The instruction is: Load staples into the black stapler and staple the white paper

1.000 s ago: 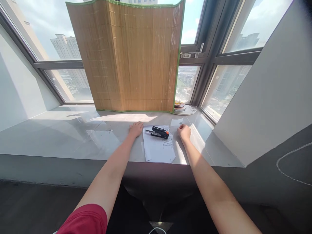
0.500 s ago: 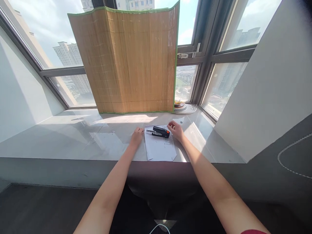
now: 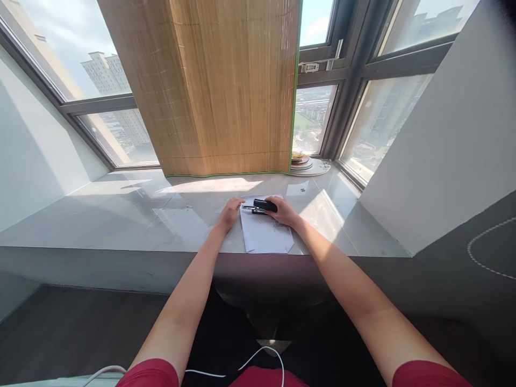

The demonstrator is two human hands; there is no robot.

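On the sunlit windowsill [image 3: 121, 215], right hand [image 3: 284, 211] fingers clasp the stapler [image 3: 264, 205]; left hand [image 3: 230, 210] fingers spread on paper [image 3: 266, 236].

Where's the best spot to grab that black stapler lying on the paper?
Grip the stapler across its black body near the rear, coming from above on the right, where the right hand already rests. It lies flat on the paper, metal nose pointing left.

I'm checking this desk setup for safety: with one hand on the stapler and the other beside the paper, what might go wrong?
The left hand has fingertips close to the stapler mouth; they could get pinched. The paper reaches the ledge edge and might slide off when the right hand presses.
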